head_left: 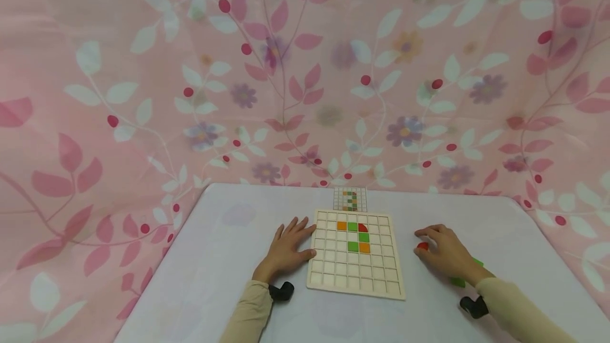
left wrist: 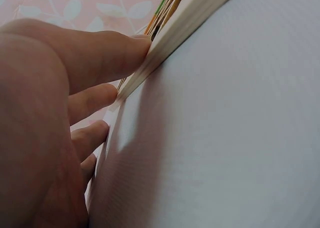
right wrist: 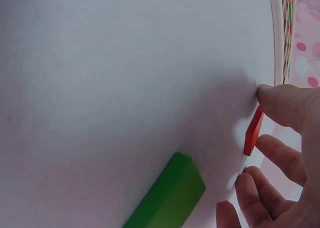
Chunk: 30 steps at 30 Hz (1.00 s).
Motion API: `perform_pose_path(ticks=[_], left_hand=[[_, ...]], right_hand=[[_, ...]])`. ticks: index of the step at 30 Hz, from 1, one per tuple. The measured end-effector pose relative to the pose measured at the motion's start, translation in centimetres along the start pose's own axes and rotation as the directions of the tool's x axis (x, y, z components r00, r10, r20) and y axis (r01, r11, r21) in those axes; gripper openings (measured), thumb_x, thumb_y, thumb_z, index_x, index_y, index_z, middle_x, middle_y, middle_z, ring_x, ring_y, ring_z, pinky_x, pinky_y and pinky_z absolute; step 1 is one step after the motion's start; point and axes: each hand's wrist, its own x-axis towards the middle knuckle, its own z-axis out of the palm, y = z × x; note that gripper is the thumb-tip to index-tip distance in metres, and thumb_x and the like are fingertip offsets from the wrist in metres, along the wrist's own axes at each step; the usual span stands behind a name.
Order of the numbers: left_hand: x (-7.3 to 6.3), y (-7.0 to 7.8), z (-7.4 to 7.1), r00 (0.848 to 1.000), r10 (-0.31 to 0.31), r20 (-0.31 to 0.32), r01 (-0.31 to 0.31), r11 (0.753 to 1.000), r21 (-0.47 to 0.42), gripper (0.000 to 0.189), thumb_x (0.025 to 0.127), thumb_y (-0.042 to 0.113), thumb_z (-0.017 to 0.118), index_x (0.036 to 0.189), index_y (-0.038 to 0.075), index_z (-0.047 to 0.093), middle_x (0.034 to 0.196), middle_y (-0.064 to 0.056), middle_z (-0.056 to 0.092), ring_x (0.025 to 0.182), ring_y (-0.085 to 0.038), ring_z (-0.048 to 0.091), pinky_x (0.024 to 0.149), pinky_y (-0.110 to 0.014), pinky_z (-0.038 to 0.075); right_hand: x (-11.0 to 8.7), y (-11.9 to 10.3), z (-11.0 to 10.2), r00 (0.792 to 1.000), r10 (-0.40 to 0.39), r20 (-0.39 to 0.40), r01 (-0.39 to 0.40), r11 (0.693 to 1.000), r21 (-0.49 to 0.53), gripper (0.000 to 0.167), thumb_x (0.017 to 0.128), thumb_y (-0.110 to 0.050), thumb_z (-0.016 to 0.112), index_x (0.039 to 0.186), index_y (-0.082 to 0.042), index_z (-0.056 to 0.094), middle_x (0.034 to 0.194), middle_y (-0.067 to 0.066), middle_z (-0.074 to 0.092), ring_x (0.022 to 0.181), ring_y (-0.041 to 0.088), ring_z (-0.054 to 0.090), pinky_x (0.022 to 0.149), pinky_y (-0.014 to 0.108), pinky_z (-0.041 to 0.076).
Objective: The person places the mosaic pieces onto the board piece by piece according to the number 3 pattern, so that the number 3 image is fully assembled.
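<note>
A wooden grid board [head_left: 355, 283] lies on the white table, with several orange, green and red pieces set in its upper middle squares. My left hand [head_left: 287, 247] rests at the board's left side, fingers spread, thumb and index fingertip at its edge. To the board's right, my right hand [head_left: 445, 252] is low over the table with thumb and index finger apart around a red piece [right wrist: 253, 132]. That red piece has a curved side in the head view and lies between those two digits. Beneath the right wrist is a green block [right wrist: 170, 195], partly covered in the head view.
A small pattern card [head_left: 339, 200] printed with coloured squares lies just behind the board. Another green piece [head_left: 478, 262] shows beside the right wrist. A pink floral cloth [head_left: 305, 94] hangs behind the table [head_left: 257, 205]. Each wrist bears a black camera.
</note>
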Motion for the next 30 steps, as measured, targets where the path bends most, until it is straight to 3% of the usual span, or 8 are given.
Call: perform_pose_path(ticks=[11,18,23,30], left_hand=[[-0.1,0.0,-0.1,1.0,0.001,0.001,-0.001,1.0,-0.015,0.067,0.099,0.036,0.069,0.16,0.016,0.05,0.173,-0.01,0.035,0.164,-0.038,0.02,0.13,-0.068,0.008],[0.0,0.1,-0.1,1.0,0.012,0.009,-0.012,1.0,-0.012,0.068,0.098,0.037,0.07,0.16,0.015,0.05,0.173,-0.011,0.035,0.164,-0.039,0.021,0.13,-0.068,0.009],[0.1,0.4,-0.2,1.0,0.006,0.008,-0.006,1.0,-0.021,0.066,0.099,0.036,0.069,0.159,0.015,0.051,0.172,-0.011,0.036,0.164,-0.039,0.021,0.13,-0.068,0.009],[0.0,0.3,-0.3,1.0,0.001,0.009,-0.001,1.0,-0.018,0.066,0.099,0.036,0.068,0.16,0.015,0.05,0.173,-0.011,0.035,0.164,-0.039,0.02,0.13,-0.068,0.009]], right_hand=[[-2.1,1.2,-1.6,0.996,0.004,0.089,-0.005,1.0,0.002,0.045,0.087,-0.03,0.088,0.124,-0.007,0.075,0.114,0.009,0.067,0.104,0.029,0.067,0.088,0.053,0.059],[-4.0,1.8,-2.7,0.986,0.002,0.164,-0.001,1.0,-0.007,0.052,0.083,-0.037,0.091,0.126,-0.014,0.073,0.114,0.001,0.066,0.101,0.016,0.062,0.082,0.032,0.058],[-5.1,1.9,-3.5,0.974,0.011,0.227,-0.011,1.0,-0.001,0.056,0.082,-0.041,0.091,0.129,-0.016,0.071,0.115,-0.002,0.065,0.099,0.012,0.061,0.081,0.026,0.057],[-6.2,1.8,-3.9,0.977,-0.042,0.211,0.028,0.997,0.07,0.053,0.081,-0.03,0.092,0.127,-0.012,0.071,0.113,-0.002,0.065,0.093,0.002,0.059,0.077,0.023,0.056]])
